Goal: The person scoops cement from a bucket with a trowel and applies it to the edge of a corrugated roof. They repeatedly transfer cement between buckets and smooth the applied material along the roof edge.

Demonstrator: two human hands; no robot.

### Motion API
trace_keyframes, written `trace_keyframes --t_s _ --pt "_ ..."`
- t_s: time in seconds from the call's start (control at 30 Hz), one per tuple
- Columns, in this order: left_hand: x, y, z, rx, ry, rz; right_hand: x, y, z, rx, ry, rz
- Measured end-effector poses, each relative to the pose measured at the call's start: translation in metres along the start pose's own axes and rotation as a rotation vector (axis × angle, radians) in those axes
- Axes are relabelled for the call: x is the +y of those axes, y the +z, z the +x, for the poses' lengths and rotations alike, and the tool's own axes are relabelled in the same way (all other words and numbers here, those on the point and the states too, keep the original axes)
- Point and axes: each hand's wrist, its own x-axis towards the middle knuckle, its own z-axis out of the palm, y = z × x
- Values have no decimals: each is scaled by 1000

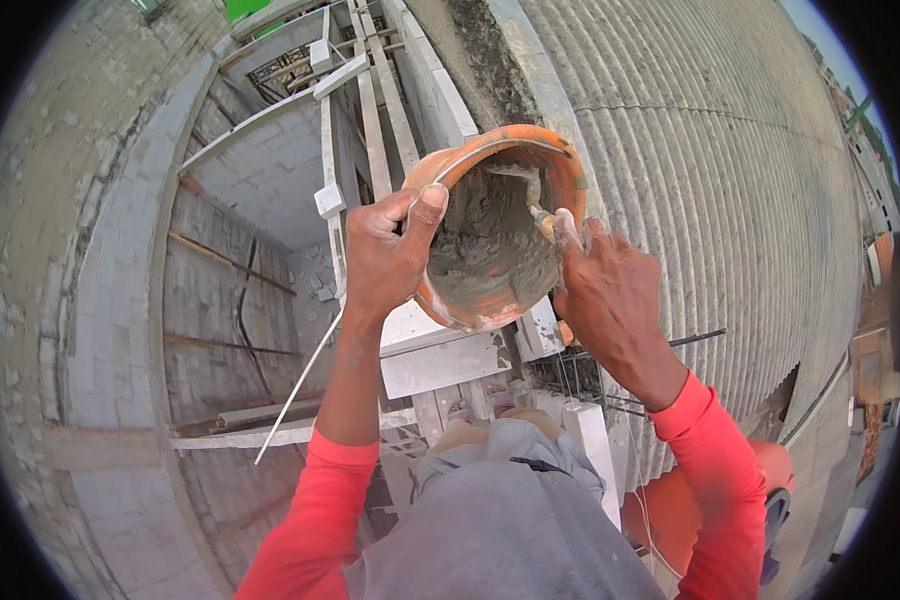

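Note:
My left hand (385,255) grips the left rim of an orange bucket (560,175), thumb hooked over the edge, and holds it tilted toward me. Grey wet mortar (485,245) fills the lower part of the bucket. My right hand (610,290) is closed on the handle of a trowel (535,200), whose blade reaches into the mortar inside the bucket. Both forearms wear red sleeves. The trowel blade is mostly coated and partly hidden by mortar.
Far below lies an unfinished room of grey block walls (220,290). A white block wall top (440,355) runs under the bucket. A corrugated grey roof (710,180) spreads to the right. Rebar (580,375) and an orange object (670,515) sit near my legs.

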Motion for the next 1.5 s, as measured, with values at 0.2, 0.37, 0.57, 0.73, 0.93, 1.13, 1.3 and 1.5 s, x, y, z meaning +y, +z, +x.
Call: trace_keyframes --t_s 0.2,0.37,0.57,0.73,0.93,1.13,1.3,1.5 --pt "6 14 -2 2 39 34 0 3 -8 -341 -49 74" --pt "18 16 -6 -59 172 92 11 2 -1 -249 222 211" --pt "38 -1 -17 -86 449 99 29 -16 -23 -642 592 1049" --pt "29 -2 -37 -52 385 16 14 -16 -47 -772 875 1598" --pt "-49 27 -80 207 -159 -163 -30 33 -101 -633 1110 2057" --pt "-136 16 -141 416 -552 -56 -52 58 -142 -577 1242 2074" --pt "-184 -20 -202 426 -704 192 -53 93 -188 -563 1444 2006" --pt "-199 -51 -252 375 -926 321 -59 158 -241 -325 1704 1760"
